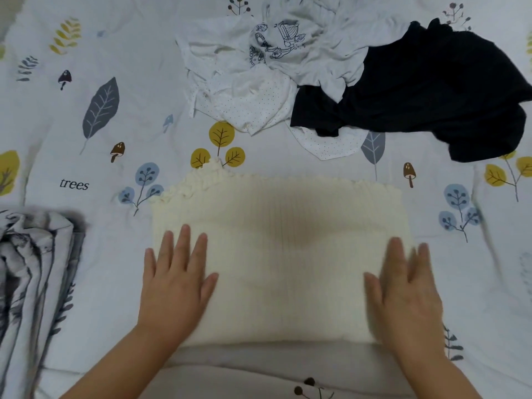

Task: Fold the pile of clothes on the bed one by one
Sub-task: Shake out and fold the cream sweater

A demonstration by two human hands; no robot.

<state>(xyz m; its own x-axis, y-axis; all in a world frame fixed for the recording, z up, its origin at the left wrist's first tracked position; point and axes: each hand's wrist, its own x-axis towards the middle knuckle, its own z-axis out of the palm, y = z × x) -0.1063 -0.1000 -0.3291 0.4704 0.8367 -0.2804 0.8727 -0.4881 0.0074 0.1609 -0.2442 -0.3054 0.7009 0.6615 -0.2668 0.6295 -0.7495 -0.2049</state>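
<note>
A cream ribbed knit garment (pixel 282 246) with a frilled far edge lies folded flat on the bed in front of me. My left hand (pixel 175 280) presses flat on its left part with fingers spread. On its right part my right hand (pixel 403 289) lies flat too, blurred by motion. Farther back sits the pile: a white printed shirt (pixel 302 44), white dotted garments (pixel 247 105) and a dark navy garment (pixel 431 90), all crumpled together.
The bed cover (pixel 86 125) is white with leaves, mushrooms and the word "trees". A grey and white patterned folded cloth (pixel 28 277) lies at the near left edge.
</note>
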